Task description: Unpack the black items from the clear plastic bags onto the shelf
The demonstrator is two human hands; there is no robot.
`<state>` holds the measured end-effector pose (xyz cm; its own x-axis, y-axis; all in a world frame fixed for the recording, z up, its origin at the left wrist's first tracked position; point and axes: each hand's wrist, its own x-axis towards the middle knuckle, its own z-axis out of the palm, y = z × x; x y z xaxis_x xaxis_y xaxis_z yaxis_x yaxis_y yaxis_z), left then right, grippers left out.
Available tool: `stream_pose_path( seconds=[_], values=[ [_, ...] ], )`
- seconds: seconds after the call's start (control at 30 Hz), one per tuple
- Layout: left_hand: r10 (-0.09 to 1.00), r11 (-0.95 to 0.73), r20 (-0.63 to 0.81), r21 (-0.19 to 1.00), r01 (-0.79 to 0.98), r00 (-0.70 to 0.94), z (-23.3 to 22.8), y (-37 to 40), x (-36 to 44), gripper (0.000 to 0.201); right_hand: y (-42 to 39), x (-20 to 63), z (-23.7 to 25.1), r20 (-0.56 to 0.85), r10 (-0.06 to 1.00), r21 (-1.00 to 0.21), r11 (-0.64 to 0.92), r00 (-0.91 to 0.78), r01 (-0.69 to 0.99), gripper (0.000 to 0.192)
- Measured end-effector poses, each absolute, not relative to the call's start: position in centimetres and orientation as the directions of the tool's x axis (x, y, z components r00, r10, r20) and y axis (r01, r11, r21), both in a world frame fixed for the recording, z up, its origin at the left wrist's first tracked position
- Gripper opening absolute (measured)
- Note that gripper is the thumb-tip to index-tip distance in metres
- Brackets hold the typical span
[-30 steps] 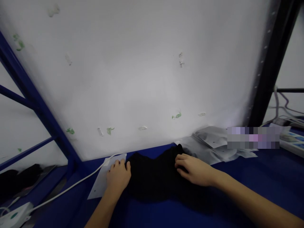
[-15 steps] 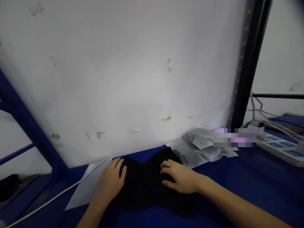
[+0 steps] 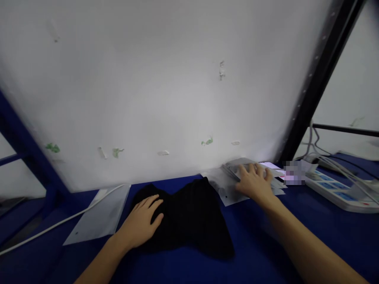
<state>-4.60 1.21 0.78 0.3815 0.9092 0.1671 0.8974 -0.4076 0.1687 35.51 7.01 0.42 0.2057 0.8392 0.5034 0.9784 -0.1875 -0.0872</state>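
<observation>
One large white flat panel [image 3: 166, 86], matte, with small green and white tape scraps, stands upright behind the work surface. One dark blue smooth table top [image 3: 310, 232] carries everything else. One black perforated metal upright [image 3: 319, 75] slants at the right. One crumpled black fabric garment [image 3: 189, 217], soft and irregular in outline, lies at the middle of the table top. One clear flat rectangular plastic bag [image 3: 97, 217] lies just left of the garment; a stack of translucent plastic bags [image 3: 233, 185], count not tellable, lies at its right rear. One white power strip with blue switches [image 3: 334, 189], long and rigid, sits far right. One thin white cable [image 3: 44, 232] runs off to the left. Two bare hands: left hand [image 3: 142, 225] flat on the garment's left part, fingers spread, gripping nothing; right hand [image 3: 254, 181] resting on the stack of bags, fingers extended and slightly apart, nothing clamped.
</observation>
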Motion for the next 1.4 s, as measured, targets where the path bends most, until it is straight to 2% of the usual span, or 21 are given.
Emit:
stream_pose_path(
  seconds=[0.07, 0.17, 0.23, 0.3, 0.47, 0.57, 0.63, 0.7, 0.8, 0.87, 0.93, 1.03, 1.13, 1.27, 1.4],
  values=[
    [0.912, -0.404, 0.157, 0.178, 0.897, 0.380, 0.9, 1.1, -4.5, 0.047, 7.1, 36.3, 0.2, 0.465, 0.853, -0.084, -0.224, 0.237, 0.971, 0.053],
    [0.911, -0.409, 0.137, 0.184, 0.894, 0.388, 1.1, 1.1, -4.4, 0.049, 7.3, 36.9, 0.2, 0.499, 0.824, -0.093, -0.258, 0.269, 0.962, 0.045],
    [0.908, -0.416, 0.132, 0.179, 0.892, 0.397, 1.2, 1.0, -4.3, 0.050, 7.4, 37.3, 0.4, 0.588, 0.758, -0.124, -0.261, 0.283, 0.957, 0.040],
    [0.908, -0.417, 0.132, 0.171, 0.893, 0.398, 1.2, 1.0, -4.3, 0.049, 7.5, 37.6, 0.7, 0.712, 0.646, -0.169, -0.224, 0.276, 0.960, 0.033],
    [0.898, -0.433, 0.157, 0.151, 0.889, 0.411, 0.8, 1.0, -4.4, 0.048, 6.9, 36.4, 1.7, 0.914, 0.334, -0.245, -0.002, 0.232, 0.969, 0.023],
    [0.871, -0.472, 0.208, 0.108, 0.875, 0.445, 0.8, 0.8, -4.4, 0.045, 6.1, 33.8, 2.3, 0.924, 0.266, -0.340, 0.242, 0.274, 0.909, 0.019],
    [0.839, -0.508, 0.265, 0.069, 0.859, 0.475, 1.0, 0.7, -4.1, 0.042, 5.4, 31.6, 2.6, 0.865, 0.350, -0.481, 0.366, 0.361, 0.797, 0.016],
    [0.804, -0.544, 0.318, 0.050, 0.837, 0.503, 1.4, 0.3, -3.5, 0.040, 4.6, 29.5, 2.7, 0.739, 0.517, -0.660, 0.423, 0.432, 0.621, 0.018],
    [0.761, -0.597, 0.367, 0.074, 0.799, 0.535, 2.2, -0.5, -2.5, 0.038, 3.4, 26.6, 2.6, 0.508, 0.767, -0.861, 0.469, 0.391, 0.198, 0.025],
    [0.740, -0.632, 0.391, 0.124, 0.765, 0.548, 2.7, -1.0, -1.9, 0.037, 2.5, 25.0, 2.5, 0.315, 0.907, -0.920, 0.364, 0.278, -0.146, 0.030],
    [0.739, -0.648, 0.410, 0.216, 0.730, 0.534, 2.9, -1.5, -1.5, 0.036, 1.5, 23.7, 2.4, 0.142, 0.982, -0.912, 0.180, 0.128, -0.367, 0.036],
    [0.798, -0.596, 0.416, 0.437, 0.674, 0.436, 2.9, -1.8, -1.2, 0.040, 0.3, 22.4, 2.1, 0.040, 0.998, -0.878, 0.007, -0.058, -0.478, 0.036],
    [0.846, -0.533, 0.392, 0.587, 0.609, 0.361, 2.6, -1.8, -1.1, 0.051, -0.3, 21.9, 1.9, 0.095, 0.971, -0.852, -0.035, -0.219, -0.522, 0.033],
    [0.835, -0.548, 0.404, 0.557, 0.624, 0.372, 2.1, -1.9, -1.0, 0.068, -0.4, 22.1, 1.9, 0.199, 0.907, -0.849, -0.029, -0.371, -0.527, 0.040],
    [0.800, -0.562, 0.501, 0.432, 0.705, 0.331, 1.9, -1.7, -1.3, 0.063, -0.2, 22.2, 1.6, 0.183, 0.880, -0.899, -0.031, -0.437, -0.437, 0.048]
  ],
)
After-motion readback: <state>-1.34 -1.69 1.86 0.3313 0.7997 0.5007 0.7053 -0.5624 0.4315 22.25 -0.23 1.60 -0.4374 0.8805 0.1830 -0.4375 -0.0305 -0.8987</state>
